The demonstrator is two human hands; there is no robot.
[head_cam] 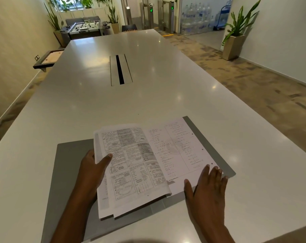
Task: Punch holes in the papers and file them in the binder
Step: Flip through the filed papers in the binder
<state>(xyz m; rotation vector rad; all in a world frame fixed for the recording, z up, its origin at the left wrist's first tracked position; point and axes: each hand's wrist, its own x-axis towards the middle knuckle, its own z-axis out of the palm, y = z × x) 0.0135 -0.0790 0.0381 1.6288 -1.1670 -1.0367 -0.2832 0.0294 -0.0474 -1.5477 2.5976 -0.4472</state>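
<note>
A grey binder lies open and flat on the white table near its front edge. Printed papers are spread across it like an open book. The right-hand sheet shows small punched holes along its right edge. My left hand grips the left stack of papers, thumb on top of the page and fingers under it. My right hand lies flat with fingers spread on the lower right corner of the right-hand sheet, pressing it on the binder cover. No hole punch is in view.
A cable slot is set into the middle of the table. A foosball table stands beyond the far end. Potted plants line the walls, and carpeted floor runs along the right side.
</note>
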